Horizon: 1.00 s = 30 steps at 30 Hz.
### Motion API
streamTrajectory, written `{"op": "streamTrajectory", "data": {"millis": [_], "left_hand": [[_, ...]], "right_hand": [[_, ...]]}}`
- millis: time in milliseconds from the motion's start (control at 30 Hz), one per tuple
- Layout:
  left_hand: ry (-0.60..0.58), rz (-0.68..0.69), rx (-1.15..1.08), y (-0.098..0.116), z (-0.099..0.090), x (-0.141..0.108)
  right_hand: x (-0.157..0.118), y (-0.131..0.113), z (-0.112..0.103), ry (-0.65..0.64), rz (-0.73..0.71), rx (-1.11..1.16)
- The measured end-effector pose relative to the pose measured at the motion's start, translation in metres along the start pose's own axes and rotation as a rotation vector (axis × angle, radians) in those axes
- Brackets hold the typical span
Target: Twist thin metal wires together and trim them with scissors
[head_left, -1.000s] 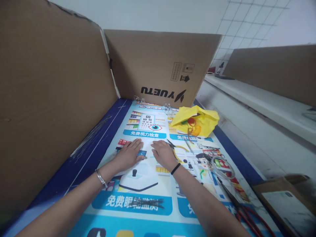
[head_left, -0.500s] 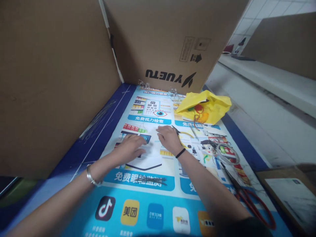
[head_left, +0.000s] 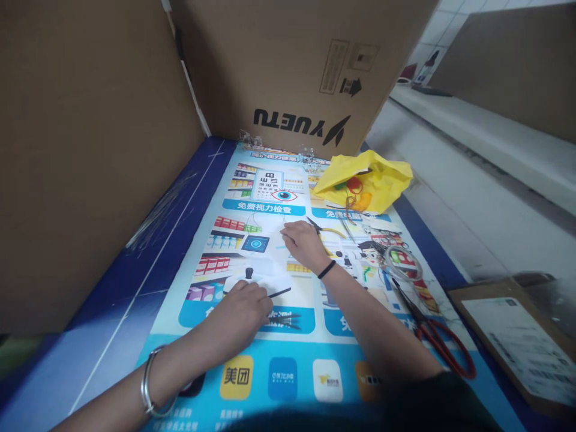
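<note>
My right hand is above the middle of the printed mat, fingertips pinched together. A thin wire, barely visible, curves from near these fingertips toward the left. Lower and nearer to me, my left hand has its fingers curled downward and pressed together. It covers the left end of a small bundle of dark thin strands; whatever lies under its fingertips is hidden. Just right of my right hand lie pliers with yellow handles, apart from the fingers.
Scissors with red handles, a clear ring-shaped coil and a yellow bag with coloured pieces lie on the right. Loose wires rest at left. Cardboard walls stand behind and left. A parcel sits at far right.
My left hand has come down toward me from the mat's middle, onto the dark strands, and its fingers have curled. My right hand stays nearly in place. The view has shifted slightly.
</note>
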State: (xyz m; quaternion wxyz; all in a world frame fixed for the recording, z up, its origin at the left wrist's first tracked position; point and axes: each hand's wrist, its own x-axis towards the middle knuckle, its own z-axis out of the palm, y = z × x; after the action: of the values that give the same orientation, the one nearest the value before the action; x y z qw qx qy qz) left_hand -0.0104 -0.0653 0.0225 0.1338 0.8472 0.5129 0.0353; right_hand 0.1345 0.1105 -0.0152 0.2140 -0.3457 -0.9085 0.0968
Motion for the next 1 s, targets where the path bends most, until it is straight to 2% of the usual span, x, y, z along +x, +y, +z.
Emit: {"op": "streamTrajectory", "data": {"millis": [267, 600, 767, 1000], "left_hand": [[0.052, -0.032, 0.069, -0.017, -0.005, -0.005], [0.063, -0.030, -0.010, -0.023, -0.011, -0.004], [0.054, -0.058, 0.006, -0.023, -0.011, -0.004], [0.099, -0.065, 0.055, -0.027, -0.008, -0.005]], "right_hand": [[-0.001, -0.001, 0.000, 0.031, -0.033, 0.022], [0.001, 0.005, 0.005, 0.040, -0.102, 0.018], [0.003, -0.002, 0.004, -0.014, -0.056, -0.053], [0.015, -0.015, 0.005, -0.064, 0.005, -0.182]]}}
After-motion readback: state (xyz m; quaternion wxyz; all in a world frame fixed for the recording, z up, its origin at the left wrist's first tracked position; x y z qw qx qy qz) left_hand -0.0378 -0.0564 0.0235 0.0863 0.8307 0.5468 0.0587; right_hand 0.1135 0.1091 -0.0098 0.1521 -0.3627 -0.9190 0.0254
